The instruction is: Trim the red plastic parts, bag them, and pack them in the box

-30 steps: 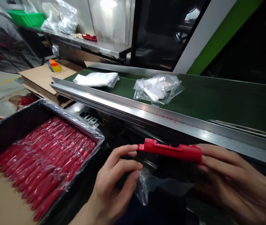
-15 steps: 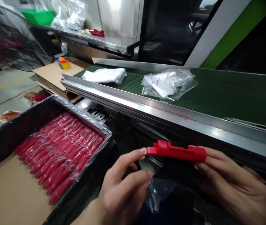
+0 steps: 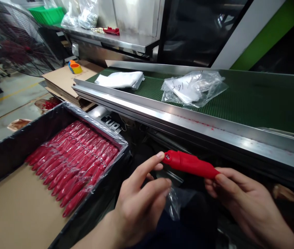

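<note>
A red plastic handle (image 3: 190,164) is held up slightly tilted, its smooth side towards me. A small metal insert shows in its left end. My right hand (image 3: 242,193) grips the right end between thumb and fingers. The index fingertip of my left hand (image 3: 139,197) touches the left end; its thumb is apart from the index finger and the other fingers are bent. Just below the left fingertips is a clear plastic bag (image 3: 173,205); I cannot tell whether the hand touches it. Wrapped red handles (image 3: 76,162) lie in rows in the box to the left.
The black-lined box (image 3: 97,121) has a cardboard sheet (image 3: 19,207) inside. Beyond it runs a green conveyor (image 3: 253,103) with a metal rail (image 3: 167,116), carrying white packets (image 3: 121,79) and a clear bag (image 3: 193,88). Stacked cardboard (image 3: 61,81) holds a tape roll (image 3: 75,67). A fan (image 3: 19,45) stands left.
The right hand has rolled the red handle from its edge with raised features to its smooth side, and the right end now tilts lower. The left index finger stays at the left end.
</note>
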Action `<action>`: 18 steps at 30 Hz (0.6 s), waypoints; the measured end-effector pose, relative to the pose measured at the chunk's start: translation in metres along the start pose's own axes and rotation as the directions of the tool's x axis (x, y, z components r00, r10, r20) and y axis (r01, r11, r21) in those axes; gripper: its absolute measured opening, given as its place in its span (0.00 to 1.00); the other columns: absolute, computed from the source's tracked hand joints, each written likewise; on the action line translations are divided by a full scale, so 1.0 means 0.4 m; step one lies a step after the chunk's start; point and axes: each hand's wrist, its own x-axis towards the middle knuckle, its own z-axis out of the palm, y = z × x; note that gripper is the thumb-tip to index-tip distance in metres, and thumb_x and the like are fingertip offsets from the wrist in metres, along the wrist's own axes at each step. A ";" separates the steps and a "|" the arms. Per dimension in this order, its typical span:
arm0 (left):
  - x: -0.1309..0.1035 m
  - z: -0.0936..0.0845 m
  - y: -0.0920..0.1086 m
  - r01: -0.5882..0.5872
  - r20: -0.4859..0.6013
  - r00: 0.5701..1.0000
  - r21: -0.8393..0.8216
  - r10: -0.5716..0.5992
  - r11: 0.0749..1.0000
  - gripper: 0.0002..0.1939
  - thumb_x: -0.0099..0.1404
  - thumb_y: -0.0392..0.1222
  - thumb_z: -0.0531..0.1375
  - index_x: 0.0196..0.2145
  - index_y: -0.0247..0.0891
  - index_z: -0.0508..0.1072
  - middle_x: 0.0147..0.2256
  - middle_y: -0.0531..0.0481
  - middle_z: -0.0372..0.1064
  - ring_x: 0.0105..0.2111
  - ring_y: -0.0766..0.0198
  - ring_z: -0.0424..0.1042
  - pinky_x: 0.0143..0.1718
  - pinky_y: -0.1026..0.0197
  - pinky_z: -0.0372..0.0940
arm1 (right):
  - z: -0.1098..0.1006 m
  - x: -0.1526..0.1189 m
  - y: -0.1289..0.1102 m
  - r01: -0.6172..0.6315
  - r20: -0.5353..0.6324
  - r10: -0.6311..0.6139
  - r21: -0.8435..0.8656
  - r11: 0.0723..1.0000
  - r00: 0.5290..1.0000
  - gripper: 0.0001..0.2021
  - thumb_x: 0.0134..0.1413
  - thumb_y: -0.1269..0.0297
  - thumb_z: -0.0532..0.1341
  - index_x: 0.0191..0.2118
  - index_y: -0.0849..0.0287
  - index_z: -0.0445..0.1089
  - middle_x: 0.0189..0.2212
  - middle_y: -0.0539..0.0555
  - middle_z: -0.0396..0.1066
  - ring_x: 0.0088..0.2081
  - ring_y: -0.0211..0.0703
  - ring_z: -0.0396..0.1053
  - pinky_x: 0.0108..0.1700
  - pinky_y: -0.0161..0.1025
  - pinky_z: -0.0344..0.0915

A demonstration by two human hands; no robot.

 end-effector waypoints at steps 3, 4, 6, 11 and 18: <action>-0.005 0.001 -0.005 0.051 0.001 0.999 0.004 -0.051 0.999 0.17 0.59 0.20 0.59 0.44 0.32 0.72 0.62 0.36 0.57 0.52 0.59 0.69 0.46 0.60 0.71 | 0.019 -0.002 -0.032 -0.026 0.070 0.022 0.068 0.997 0.997 0.13 0.49 0.53 0.69 0.32 0.59 0.78 0.24 0.56 0.74 0.24 0.37 0.70 0.26 0.30 0.70; -0.006 0.002 -0.006 0.064 -0.001 0.998 0.008 -0.064 0.998 0.17 0.59 0.20 0.59 0.44 0.32 0.72 0.62 0.36 0.58 0.51 0.59 0.70 0.45 0.60 0.71 | 0.023 -0.002 -0.038 -0.044 0.097 0.036 0.080 0.996 0.995 0.13 0.51 0.53 0.68 0.31 0.59 0.77 0.24 0.56 0.73 0.24 0.37 0.69 0.26 0.29 0.69; -0.008 0.002 -0.009 0.084 -0.008 0.996 0.016 -0.084 0.996 0.16 0.60 0.20 0.59 0.44 0.33 0.72 0.61 0.36 0.58 0.50 0.59 0.70 0.44 0.60 0.72 | 0.028 -0.001 -0.046 -0.086 0.137 0.073 0.093 0.992 0.988 0.14 0.53 0.52 0.66 0.30 0.59 0.77 0.25 0.56 0.73 0.24 0.36 0.68 0.26 0.29 0.69; -0.010 -0.001 -0.016 0.111 -0.030 0.993 0.047 -0.110 0.993 0.15 0.61 0.21 0.59 0.43 0.34 0.72 0.61 0.36 0.59 0.49 0.61 0.71 0.44 0.61 0.72 | 0.047 -0.005 -0.053 -0.115 0.157 0.095 0.119 0.986 0.983 0.14 0.54 0.52 0.66 0.35 0.59 0.78 0.29 0.58 0.74 0.27 0.37 0.69 0.30 0.31 0.70; -0.011 -0.016 -0.033 0.148 -0.019 0.989 0.087 -0.147 0.985 0.13 0.63 0.22 0.58 0.43 0.33 0.72 0.60 0.38 0.60 0.49 0.64 0.72 0.52 0.62 0.69 | 0.072 -0.005 -0.053 -0.129 0.230 0.085 0.183 0.975 0.970 0.15 0.60 0.53 0.61 0.37 0.60 0.78 0.34 0.57 0.75 0.31 0.37 0.70 0.35 0.32 0.70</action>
